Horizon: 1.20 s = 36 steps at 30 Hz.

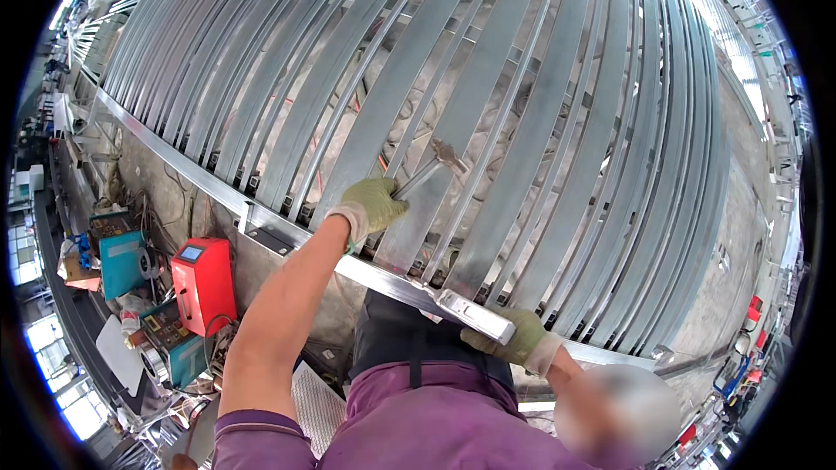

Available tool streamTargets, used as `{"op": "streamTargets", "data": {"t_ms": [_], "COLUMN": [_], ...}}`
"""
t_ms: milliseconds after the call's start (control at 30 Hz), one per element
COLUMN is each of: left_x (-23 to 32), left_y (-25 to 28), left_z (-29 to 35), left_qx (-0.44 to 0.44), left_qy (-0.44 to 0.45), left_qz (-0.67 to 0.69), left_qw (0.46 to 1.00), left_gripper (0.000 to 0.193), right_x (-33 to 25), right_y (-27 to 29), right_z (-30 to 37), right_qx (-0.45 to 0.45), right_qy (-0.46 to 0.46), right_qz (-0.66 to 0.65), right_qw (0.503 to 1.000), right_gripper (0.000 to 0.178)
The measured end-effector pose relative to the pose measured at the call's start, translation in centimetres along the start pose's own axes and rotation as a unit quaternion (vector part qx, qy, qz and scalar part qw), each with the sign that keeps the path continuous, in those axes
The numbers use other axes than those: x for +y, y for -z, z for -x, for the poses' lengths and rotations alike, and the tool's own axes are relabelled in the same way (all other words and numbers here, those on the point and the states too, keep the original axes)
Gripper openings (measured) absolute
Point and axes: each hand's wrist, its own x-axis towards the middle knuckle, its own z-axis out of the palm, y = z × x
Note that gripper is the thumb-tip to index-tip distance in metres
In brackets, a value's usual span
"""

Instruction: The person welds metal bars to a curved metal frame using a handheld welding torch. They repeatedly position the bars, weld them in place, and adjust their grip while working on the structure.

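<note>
My left hand [373,204], in a pale green work glove, is closed round the handle of a hammer [421,177]. The hammer's head points away from me, above the long grey metal slats [409,231]. By the frame's near edge, my gloved right hand [515,337] grips a short silver rectangular metal piece [475,314]. That piece lies against the near metal rail [380,279], at the slat ends. Part of the right-hand fingers is hidden behind it.
Many parallel slats fill the frame ahead, with gaps showing cables on the concrete floor below. A red machine [204,285] with a small screen stands to the left, beside teal machines [122,263] with cables. A dark bracket [268,239] sits on the near rail.
</note>
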Motion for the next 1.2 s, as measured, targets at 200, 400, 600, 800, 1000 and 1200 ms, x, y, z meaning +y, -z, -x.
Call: {"op": "streamTargets", "data": {"t_ms": [200,400,600,800,1000,1200], "left_x": [-0.4,-3.4,-3.4,-3.1,-3.4,-4.2], "left_y": [4.8,5.7,5.1,3.7,4.1,4.5], "left_z": [2.2,1.4,0.7,-0.1,-1.4,-2.2], "left_qx": [0.024,0.036,0.029,0.003,-0.033,-0.077], "left_qy": [-0.032,-0.031,-0.055,-0.082,-0.076,-0.037], "left_qz": [-0.083,0.017,0.007,0.036,0.076,0.153], "left_qw": [0.996,0.999,0.998,0.996,0.994,0.984], "left_gripper": [0.043,0.042,0.039,0.036,0.029,0.035], "right_x": [-4.4,-4.0,-7.6,-6.9,-9.9,-9.4], "right_y": [-2.5,-5.1,-3.5,-2.2,0.8,0.8], "right_z": [-1.7,-4.3,-3.6,-3.8,-5.5,-11.3], "right_qx": [-0.030,-0.012,-0.034,0.026,-0.036,-0.104], "right_qy": [-0.059,-0.178,-0.107,-0.022,-0.062,-0.034], "right_qz": [-0.211,-0.560,-0.222,-0.011,-0.004,-0.064], "right_qw": [0.975,0.809,0.969,0.999,0.997,0.992], "right_gripper": [0.045,0.044,0.048,0.061,0.066,0.062]}}
